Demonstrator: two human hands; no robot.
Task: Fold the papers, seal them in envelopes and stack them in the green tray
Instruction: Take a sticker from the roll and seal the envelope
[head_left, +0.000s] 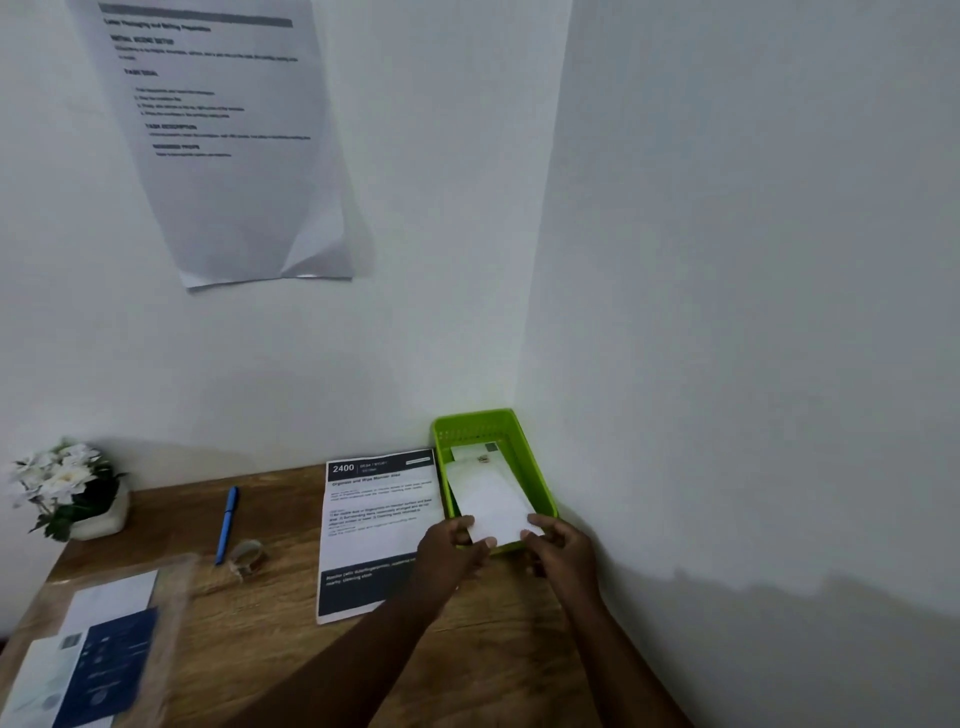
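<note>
A green tray (540, 488) stands in the far right corner of the wooden desk, against the walls. A white envelope (491, 501) lies slanted over the tray's near rim, its far end inside the tray. My left hand (449, 545) pinches its near left corner and my right hand (558, 545) pinches its near right corner. Beneath it in the tray lies another envelope (480, 453) with a printed mark. A printed sheet (376, 525) with dark header and footer lies flat just left of the tray.
A blue pen (227, 525) and a roll of clear tape (248, 555) lie left of the sheet. White flowers in a pot (70, 491) stand at the far left. A clear packet of envelopes and blue cards (98, 654) lies near left. A printed notice (218, 130) hangs on the wall.
</note>
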